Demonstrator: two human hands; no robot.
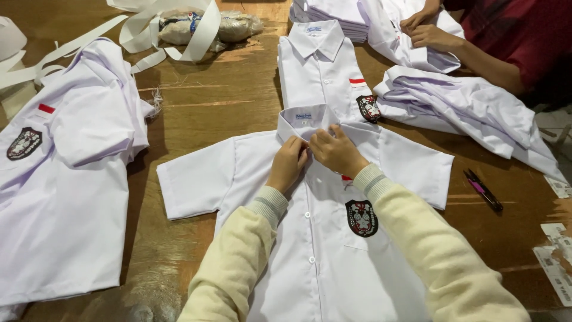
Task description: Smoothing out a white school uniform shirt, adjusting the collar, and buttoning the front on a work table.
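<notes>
left hand (288, 162): fingers pinched on the placket of the white shirt (310, 238) right under the collar (307, 121), on its own side of the button line

right hand (336, 152): also clamped on the fabric at the neck, from the other side. Knuckles up, fingertips touching the left hand's, so the two are basically together at the top button spot

shirt vs hands: it's flat on the wooden table (238, 95), front up, directly under both hands. Long axis runs straight away from the person, collar at the far end, hem toward the body, with the button row going down between the forearms. Short sleeves spread out to either side

which hand is nearer: honestly a tie, both sit on the collar opening. The right one reaches a hair further up onto the collar

crest badge (361, 217): on the chest pocket, just under the right forearm

beyond the hands: a folded shirt (322, 65), collar up, just past the collar being worked

off to the left: another shirt (65, 179) spread out, well apart from the hands, plus white strips (173, 30) further out

off to the right: a rumpled pile (471, 107), a pen (484, 191), and a co-worker's hands (426, 30) on their own shirt
</notes>
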